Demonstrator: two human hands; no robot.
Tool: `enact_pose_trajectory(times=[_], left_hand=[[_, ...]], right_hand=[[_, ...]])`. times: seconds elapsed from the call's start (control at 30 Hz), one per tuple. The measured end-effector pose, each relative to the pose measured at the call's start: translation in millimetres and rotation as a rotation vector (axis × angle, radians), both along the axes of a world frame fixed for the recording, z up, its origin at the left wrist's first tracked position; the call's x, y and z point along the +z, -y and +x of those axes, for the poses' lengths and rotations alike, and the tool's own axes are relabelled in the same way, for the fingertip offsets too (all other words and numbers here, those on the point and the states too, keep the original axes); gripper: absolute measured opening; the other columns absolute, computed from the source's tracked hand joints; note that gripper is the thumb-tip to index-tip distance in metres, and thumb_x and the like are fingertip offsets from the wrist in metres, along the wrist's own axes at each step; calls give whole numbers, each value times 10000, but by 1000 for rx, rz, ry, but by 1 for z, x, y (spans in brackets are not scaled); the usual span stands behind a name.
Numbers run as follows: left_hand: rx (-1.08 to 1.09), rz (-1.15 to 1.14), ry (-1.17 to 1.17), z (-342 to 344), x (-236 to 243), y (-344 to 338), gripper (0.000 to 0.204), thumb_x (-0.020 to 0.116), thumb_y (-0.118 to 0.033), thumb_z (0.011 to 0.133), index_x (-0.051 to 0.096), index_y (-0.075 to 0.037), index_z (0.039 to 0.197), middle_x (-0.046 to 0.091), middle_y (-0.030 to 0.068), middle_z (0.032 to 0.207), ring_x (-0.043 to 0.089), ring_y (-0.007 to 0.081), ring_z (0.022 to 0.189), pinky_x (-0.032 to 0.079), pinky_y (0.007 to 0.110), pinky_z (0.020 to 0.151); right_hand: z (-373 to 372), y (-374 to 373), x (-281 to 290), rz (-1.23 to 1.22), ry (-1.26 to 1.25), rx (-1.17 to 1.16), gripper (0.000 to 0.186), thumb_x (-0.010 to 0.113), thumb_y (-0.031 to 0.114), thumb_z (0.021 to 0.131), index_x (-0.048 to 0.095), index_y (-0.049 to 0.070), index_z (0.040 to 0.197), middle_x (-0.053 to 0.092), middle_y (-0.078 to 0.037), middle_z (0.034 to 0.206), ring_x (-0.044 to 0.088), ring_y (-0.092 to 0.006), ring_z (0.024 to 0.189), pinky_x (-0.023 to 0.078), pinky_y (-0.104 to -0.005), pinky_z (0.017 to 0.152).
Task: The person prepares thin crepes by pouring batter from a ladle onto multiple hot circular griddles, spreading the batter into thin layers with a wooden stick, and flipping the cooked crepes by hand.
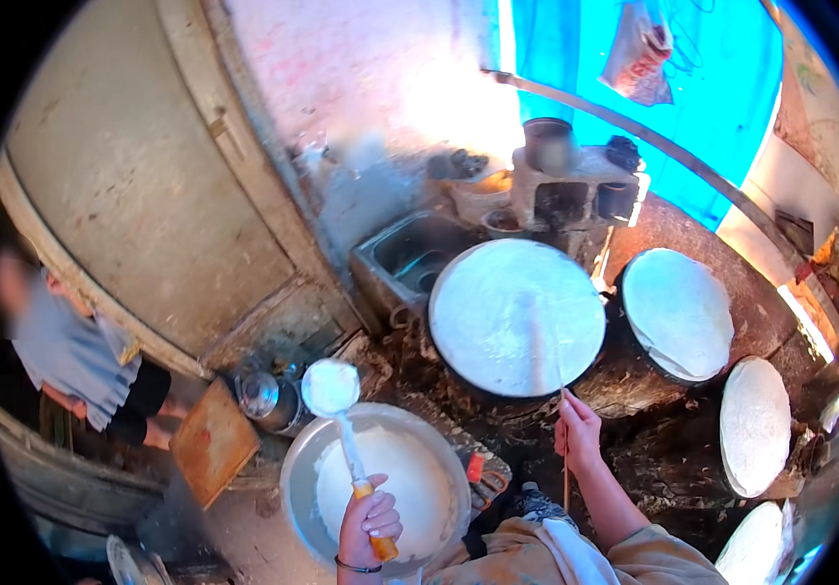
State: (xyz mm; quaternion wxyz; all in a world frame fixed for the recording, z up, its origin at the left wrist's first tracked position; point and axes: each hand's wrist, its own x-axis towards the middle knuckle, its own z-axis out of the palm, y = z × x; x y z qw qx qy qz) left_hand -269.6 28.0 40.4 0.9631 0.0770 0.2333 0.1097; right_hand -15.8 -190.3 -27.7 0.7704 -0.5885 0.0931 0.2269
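Observation:
My left hand (369, 522) is closed around the yellow handle of a ladle (332, 388). White batter coats the ladle's bowl, held up by the far left rim of a wide metal basin (295, 487). Inside the basin lies more white batter (390, 492). Pinched in my right hand (580, 432) is a thin stick (567, 483); its upper part reaches over the near right edge of a large round griddle. A white sheet of batter (498, 312) covers that griddle. A blurred pale streak crosses its right half.
To the right are a round flatbread (678, 312), another white round (756, 427) and a third (753, 546). Behind the griddle stand a sink (410, 249) and a block stove (576, 180). Another person (78, 361) sits at the far left, near a wooden board (215, 441) and metal pot (273, 402).

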Motion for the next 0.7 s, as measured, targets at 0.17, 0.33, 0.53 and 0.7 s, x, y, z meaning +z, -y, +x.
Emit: enact_pose_trajectory(times=[0.17,0.33,0.53,0.7], left_hand=[[-364,252,22,141,30,25,250,410,-60,909,460,-55,1154,340,-49,576,314,14,402,293,155,364],[-543,589,-61,296,9,66,276,477,-59,864,415,-38,1132,359,-35,600,342,40,438,300,191,399],[-551,1050,-463,420,-56,114,322,464,-24,804,380,-18,1115,403,17,617,376,104,422,350,249,366],[-425,815,-544,435,-55,137,294,466,-24,799,399,-11,1085,421,34,646,405,108,442,369,259,367]], right_hand=[[38,37,7,36,-147,-37,316,516,228,897,535,87,1180,399,10,493,348,-84,335,279,-218,304],[111,45,11,157,-141,-96,329,500,233,905,510,85,1199,401,-2,522,355,-91,357,277,-232,314],[175,46,-8,116,-246,13,300,537,235,886,534,94,1150,410,-9,535,353,-95,351,273,-231,312],[193,50,9,185,-337,164,255,529,243,889,532,99,1100,407,-10,547,343,-82,369,263,-219,326]])
